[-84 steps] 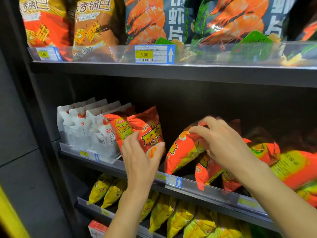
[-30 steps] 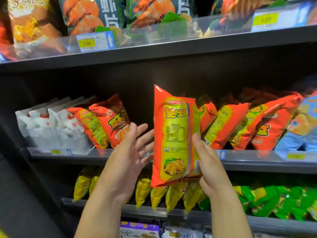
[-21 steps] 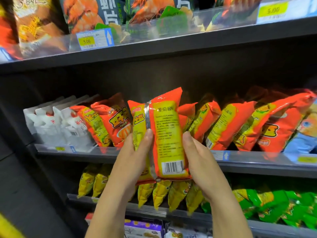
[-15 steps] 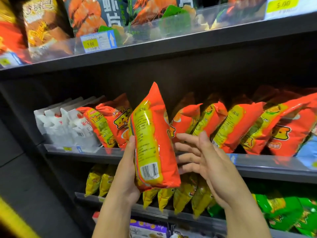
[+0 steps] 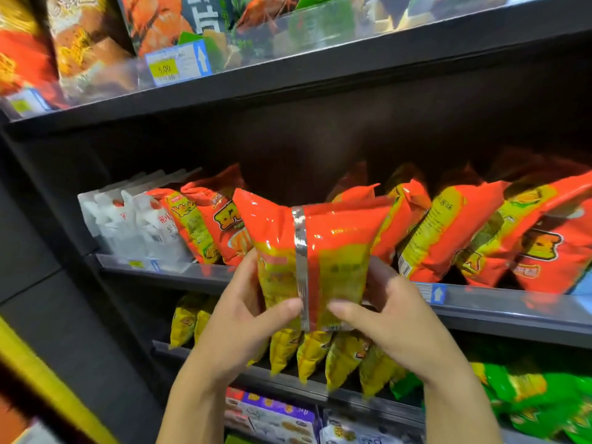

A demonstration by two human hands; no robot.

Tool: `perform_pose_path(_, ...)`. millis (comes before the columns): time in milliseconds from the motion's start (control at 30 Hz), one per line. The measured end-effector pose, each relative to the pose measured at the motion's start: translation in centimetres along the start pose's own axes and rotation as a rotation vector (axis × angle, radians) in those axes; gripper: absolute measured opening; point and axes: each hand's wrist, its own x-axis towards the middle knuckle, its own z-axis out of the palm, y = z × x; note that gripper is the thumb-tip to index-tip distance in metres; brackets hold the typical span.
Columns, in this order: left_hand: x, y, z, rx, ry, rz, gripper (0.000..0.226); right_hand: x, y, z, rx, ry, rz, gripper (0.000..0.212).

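Open dark room runs above the orange bags [image 5: 448, 232], under the upper shelf [image 5: 320, 81]. The front rail [image 5: 499, 304] and white bags [image 5: 134, 225] at left bar low entry; the held bag [image 5: 333, 238] hides the middle.

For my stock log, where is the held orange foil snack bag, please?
Head view, centre: the bag, gripped by left hand and right hand, before the dark middle shelf.
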Motion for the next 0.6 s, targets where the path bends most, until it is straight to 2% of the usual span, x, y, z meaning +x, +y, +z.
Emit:
perform_pose_path(133,-0.5,-0.2,-0.2,0.007,-0.048,0.047,0.067,-0.2,1.3,-0.6,0.125,-0.007,-0.053,0.047)
perform_pose_path(333,-1.1,-0.7,-1.0,-0.005,-0.066,0.018,0.068,0.0,1.7,-1.0,0.109,-0.037,-0.078,0.053)
perform_pose_path(433,-1.3,0.2,-0.9,0.011,-0.024,-0.038,0.071,0.2,1.5,-1.0,0.092,-0.061,-0.050,0.049)
perform_pose_path(600,-1.2,0.3,-0.7,-0.040,0.075,-0.156,0.080,0.7,1.4,-0.2,0.231,-0.054,0.051,0.046)
